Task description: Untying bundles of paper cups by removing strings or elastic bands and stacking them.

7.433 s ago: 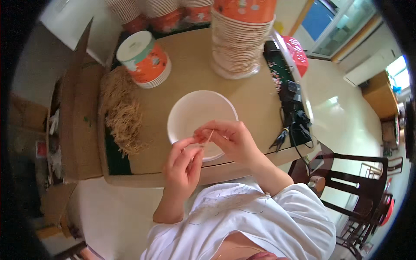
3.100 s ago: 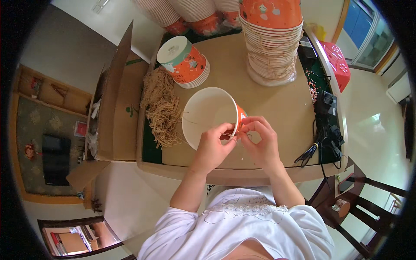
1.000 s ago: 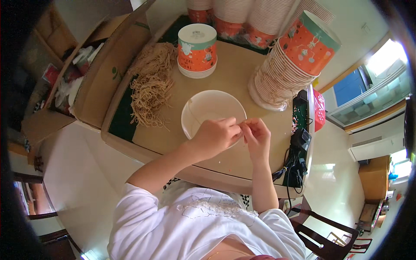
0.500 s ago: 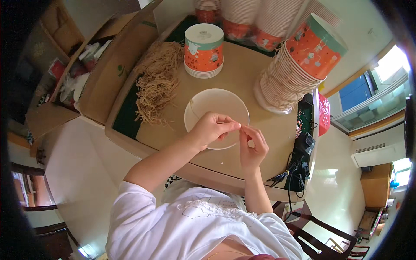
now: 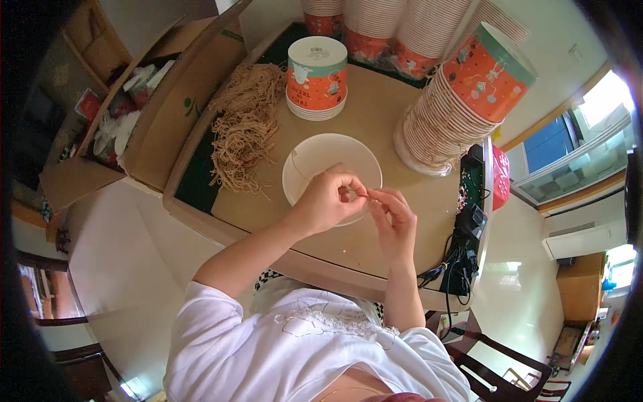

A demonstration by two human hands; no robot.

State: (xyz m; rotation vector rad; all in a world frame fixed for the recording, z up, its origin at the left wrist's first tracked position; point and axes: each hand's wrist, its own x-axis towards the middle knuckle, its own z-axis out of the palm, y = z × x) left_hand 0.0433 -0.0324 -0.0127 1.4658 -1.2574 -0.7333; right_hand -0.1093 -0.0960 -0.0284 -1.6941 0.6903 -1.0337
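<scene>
An orange-patterned kind of paper tub, here seen as a white open paper tub (image 5: 328, 149), sits on the table in front of me. A thin tan string (image 5: 299, 169) runs inside it from near the left rim toward my left hand. My left hand (image 5: 327, 201) is over the tub, thumb and fingers pinched on the string. My right hand (image 5: 394, 218) meets it fingertip to fingertip, also pinching at the string. The bit between the fingertips is too small to see clearly. Left of the tub lies a tangled heap of tan strings (image 5: 246, 127).
Behind the tub stands a short upside-down stack of orange paper tubs (image 5: 316, 84). A tall leaning stack (image 5: 455, 107) with strings is at right. Wrapped stacks (image 5: 372, 33) line the back. A cardboard box (image 5: 167, 100) stands left; black cables (image 5: 455, 258) lie at the right edge.
The tub has shifted slightly left and away from me. My fingers have changed their pinch, the left thumb and finger now forming a loop. Both hands remain close together.
</scene>
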